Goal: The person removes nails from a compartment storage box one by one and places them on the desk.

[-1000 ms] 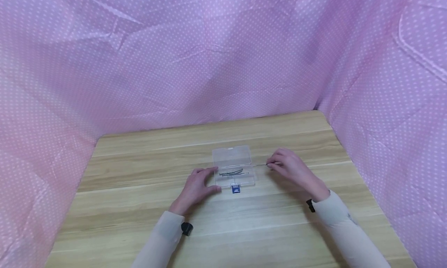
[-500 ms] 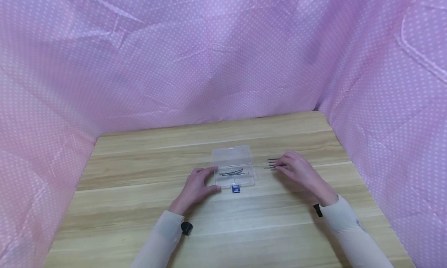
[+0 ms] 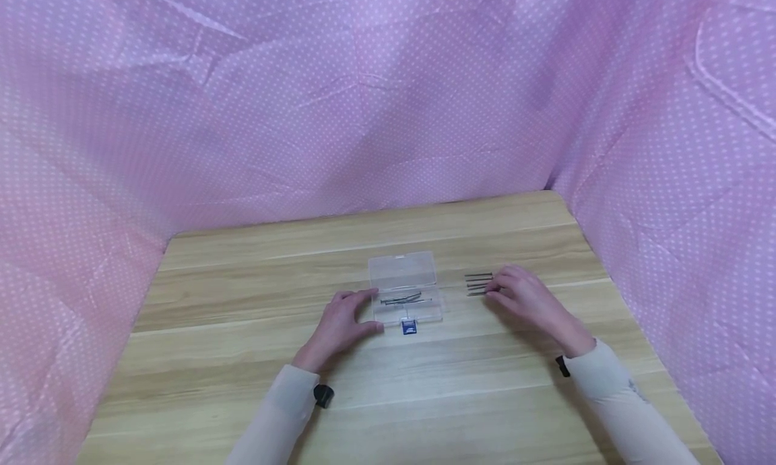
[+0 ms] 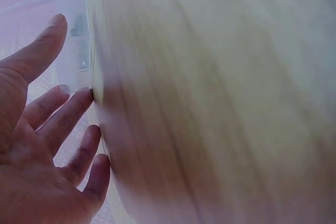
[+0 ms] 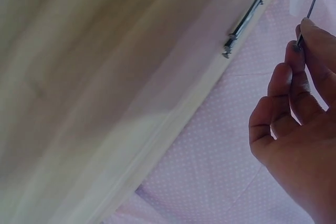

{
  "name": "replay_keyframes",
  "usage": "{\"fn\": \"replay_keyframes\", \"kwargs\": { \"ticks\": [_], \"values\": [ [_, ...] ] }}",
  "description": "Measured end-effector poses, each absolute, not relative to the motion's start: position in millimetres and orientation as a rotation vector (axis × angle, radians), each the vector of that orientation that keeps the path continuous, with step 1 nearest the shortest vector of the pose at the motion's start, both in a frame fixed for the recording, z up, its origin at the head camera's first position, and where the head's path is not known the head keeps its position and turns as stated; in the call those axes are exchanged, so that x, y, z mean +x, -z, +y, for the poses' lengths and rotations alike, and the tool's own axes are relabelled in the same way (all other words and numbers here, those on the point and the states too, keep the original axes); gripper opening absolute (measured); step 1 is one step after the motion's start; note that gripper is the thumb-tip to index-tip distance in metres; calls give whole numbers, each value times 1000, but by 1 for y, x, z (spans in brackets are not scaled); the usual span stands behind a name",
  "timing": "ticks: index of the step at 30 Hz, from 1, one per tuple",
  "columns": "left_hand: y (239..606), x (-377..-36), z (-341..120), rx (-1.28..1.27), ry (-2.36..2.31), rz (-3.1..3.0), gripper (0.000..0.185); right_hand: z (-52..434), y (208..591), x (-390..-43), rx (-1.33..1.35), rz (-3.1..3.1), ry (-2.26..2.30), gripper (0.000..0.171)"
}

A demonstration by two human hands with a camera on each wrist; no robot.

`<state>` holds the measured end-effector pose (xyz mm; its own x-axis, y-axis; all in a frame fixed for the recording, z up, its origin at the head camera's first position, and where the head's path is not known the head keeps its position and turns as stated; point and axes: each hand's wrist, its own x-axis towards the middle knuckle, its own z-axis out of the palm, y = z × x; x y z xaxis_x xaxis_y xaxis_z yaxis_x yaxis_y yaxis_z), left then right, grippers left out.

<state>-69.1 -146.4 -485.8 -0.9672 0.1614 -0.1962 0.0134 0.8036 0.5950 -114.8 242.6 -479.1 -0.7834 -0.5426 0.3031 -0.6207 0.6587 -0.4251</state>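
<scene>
In the head view an unlatched clear plastic box [image 3: 424, 313] lies with its lid [image 3: 403, 271] folded back. Several nails [image 3: 400, 300] rest in it. My left hand [image 3: 341, 327] holds the box at its left end, thumb at the front corner and forefinger at the back corner; the left wrist view shows the other fingertips beside the end wall. To the right of the box, my right hand [image 3: 524, 300] pinches a nail [image 5: 312, 8] between thumb and fingers. Beside those fingertips, more nails [image 3: 478, 274] lie roughly parallel on the table, partly covered by the hand.
A blue latch [image 3: 409, 327] sticks out from the front of the box. The wooden table [image 3: 254, 276] extends around both hands, with a pink dotted cloth [image 3: 291, 114] hanging behind it and at both sides.
My right hand has moved right, away from the box, bringing its nail down beside the other nails, which its shift has uncovered. My left hand and the box stay put.
</scene>
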Motion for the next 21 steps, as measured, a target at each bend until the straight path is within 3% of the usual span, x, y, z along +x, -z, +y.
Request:
{"fn": "replay_keyframes", "kwargs": {
  "ticks": [21],
  "values": [
    [487, -69, -147, 129, -906, 2749, 78, 250, 484, -120, 941, -2869, -689, 9]
  ]
}}
